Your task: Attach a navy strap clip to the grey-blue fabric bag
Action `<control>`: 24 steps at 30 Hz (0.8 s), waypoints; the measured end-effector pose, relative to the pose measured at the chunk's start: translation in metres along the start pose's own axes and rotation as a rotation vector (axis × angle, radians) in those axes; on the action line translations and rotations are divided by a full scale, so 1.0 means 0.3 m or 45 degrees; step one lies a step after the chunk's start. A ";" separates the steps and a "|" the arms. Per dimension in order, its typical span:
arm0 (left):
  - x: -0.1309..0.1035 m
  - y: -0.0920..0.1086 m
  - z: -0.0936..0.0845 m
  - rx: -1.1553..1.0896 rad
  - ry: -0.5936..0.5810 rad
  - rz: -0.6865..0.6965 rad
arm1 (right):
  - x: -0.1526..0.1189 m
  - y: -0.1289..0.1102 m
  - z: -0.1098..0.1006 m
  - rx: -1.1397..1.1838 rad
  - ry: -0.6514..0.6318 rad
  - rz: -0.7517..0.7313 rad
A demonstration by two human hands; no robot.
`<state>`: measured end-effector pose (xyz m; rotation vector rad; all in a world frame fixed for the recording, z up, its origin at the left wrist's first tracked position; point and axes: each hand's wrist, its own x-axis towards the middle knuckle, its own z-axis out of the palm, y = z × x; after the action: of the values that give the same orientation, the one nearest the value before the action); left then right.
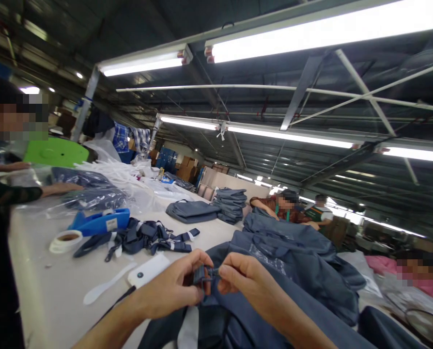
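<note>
Factory ceiling fills the upper half of the view: long fluorescent tubes point(311, 36) strung under dark metal beams, the camera tilted up as the person leans over the work. Beneath runs a long pale table point(53, 286), reaching far back into the hall and crowded with goods.

Grey-blue fabric bags point(296, 247) lie heaped on the right of the table, the nearest one drawn up under the person's hands so its fittings are within reach. Further back, a neat stack of folded bags point(231, 201) waits beside a flat one. Clear plastic sleeves point(129, 179) pile up along the left side, where a co-worker's arm point(56, 189) rests on them. Other workers sit beyond the far heap.

Closer in, a tangle of dark straps point(147, 240) lies by a blue tape dispenser point(100, 222) and a white tape roll point(66, 241), with a white plastic tool point(107, 286) near the table's edge.

Smallest of all, a dark plastic buckle point(202, 276) sits between the two hands, just above the nearest bag. The left hand point(173, 288) pinches it, fingers curled closed around its body; the right hand point(245, 281) grips its other side with thumb and forefinger (the two hands nearly touch, steadying the small part from both ends).
</note>
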<state>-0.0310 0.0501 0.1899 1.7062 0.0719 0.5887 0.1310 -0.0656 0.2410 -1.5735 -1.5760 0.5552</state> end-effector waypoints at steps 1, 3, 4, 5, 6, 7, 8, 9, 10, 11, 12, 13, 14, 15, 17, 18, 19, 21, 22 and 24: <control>0.004 0.005 -0.006 -0.139 -0.048 -0.031 | 0.013 -0.009 -0.006 -0.056 -0.013 -0.025; 0.015 0.020 -0.011 -0.266 -0.045 -0.055 | 0.043 -0.030 -0.011 -0.135 -0.021 -0.036; 0.020 0.032 -0.011 -0.262 -0.032 -0.056 | 0.058 -0.041 -0.011 -0.145 -0.023 -0.018; 0.024 0.046 -0.011 -0.234 -0.043 -0.055 | 0.074 -0.052 -0.010 -0.140 -0.033 0.009; 0.026 0.062 -0.012 -0.169 -0.057 -0.041 | 0.089 -0.063 -0.007 -0.122 -0.050 0.037; 0.027 0.079 -0.014 -0.055 -0.032 -0.011 | 0.104 -0.074 -0.004 -0.101 -0.070 0.058; 0.026 0.094 -0.017 0.108 0.037 0.033 | 0.118 -0.084 -0.001 -0.088 -0.088 0.068; 0.025 0.106 -0.020 0.307 0.138 0.085 | 0.131 -0.093 0.003 -0.084 -0.098 0.068; 0.025 0.113 -0.024 0.507 0.244 0.140 | 0.143 -0.101 0.007 -0.083 -0.097 0.069; 0.025 0.114 -0.027 0.683 0.328 0.187 | 0.155 -0.106 0.013 -0.076 -0.089 0.079; 0.025 0.107 -0.029 0.815 0.382 0.206 | 0.166 -0.107 0.019 -0.061 -0.081 0.100; 0.026 0.095 -0.030 0.899 0.403 0.192 | 0.176 -0.106 0.026 -0.039 -0.077 0.132; 0.028 0.078 -0.030 0.966 0.412 0.157 | 0.185 -0.101 0.034 -0.013 -0.079 0.173; 0.030 0.058 -0.029 1.032 0.437 0.108 | 0.193 -0.091 0.042 0.010 -0.082 0.210; 0.038 0.012 -0.027 1.145 0.482 0.003 | 0.206 -0.062 0.057 0.042 -0.104 0.252; 0.043 -0.010 -0.028 1.171 0.480 -0.035 | 0.212 -0.043 0.063 0.063 -0.121 0.256; 0.049 -0.033 -0.030 1.178 0.456 -0.059 | 0.218 -0.021 0.068 0.089 -0.138 0.253; 0.063 -0.079 -0.038 1.180 0.407 -0.087 | 0.232 0.030 0.073 0.127 -0.166 0.240; 0.072 -0.105 -0.044 1.189 0.392 -0.096 | 0.240 0.058 0.074 0.129 -0.173 0.245; 0.094 -0.164 -0.060 1.194 0.404 -0.104 | 0.261 0.121 0.075 0.024 -0.169 0.287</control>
<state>-0.0009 0.0877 0.1555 2.4678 0.7370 0.8306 0.1444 0.0195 0.2184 -1.7422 -1.4934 0.8100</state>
